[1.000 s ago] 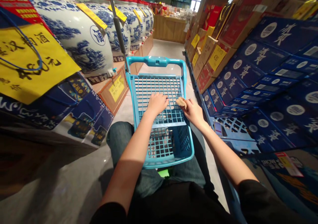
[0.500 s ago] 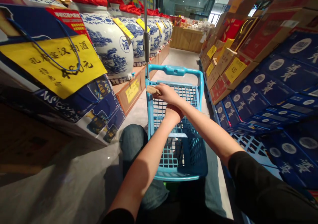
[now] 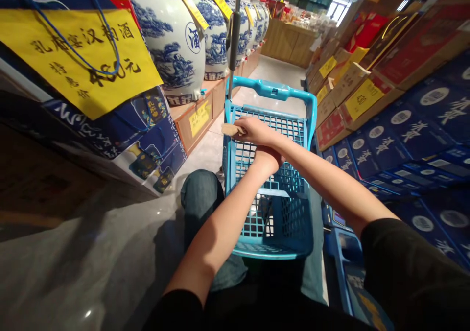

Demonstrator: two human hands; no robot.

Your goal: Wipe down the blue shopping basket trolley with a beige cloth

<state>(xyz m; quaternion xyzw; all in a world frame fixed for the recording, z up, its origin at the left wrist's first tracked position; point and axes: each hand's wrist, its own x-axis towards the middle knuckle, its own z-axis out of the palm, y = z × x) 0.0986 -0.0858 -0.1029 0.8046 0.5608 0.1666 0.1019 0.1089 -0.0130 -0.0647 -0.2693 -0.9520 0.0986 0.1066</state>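
Observation:
My right hand [image 3: 255,129] is closed on a small tan piece [image 3: 230,130], which juts out to the left past the fingers. What this piece is, I cannot make out. Just below and behind it, my left hand [image 3: 270,158] lies under my right wrist, its fingers hidden. Both hands are above a light blue plastic shopping trolley [image 3: 276,253], whose grid-walled basket stands between my legs. Its blue handle [image 3: 273,91] arches at the far end, beyond the hands.
A grey pole [image 3: 235,39] rises at the trolley's left. Blue-and-white jars [image 3: 174,32] stand on a ledge at left, behind a stack with a yellow price sign [image 3: 84,57]. Blue boxes [image 3: 436,98] and brown cartons [image 3: 362,88] are piled at right. A wooden counter [image 3: 288,42] is ahead.
My view has tipped downward, so the jars and signs sit higher. The trolley and both hands have shifted slightly right in view. The tan piece is still in my right hand.

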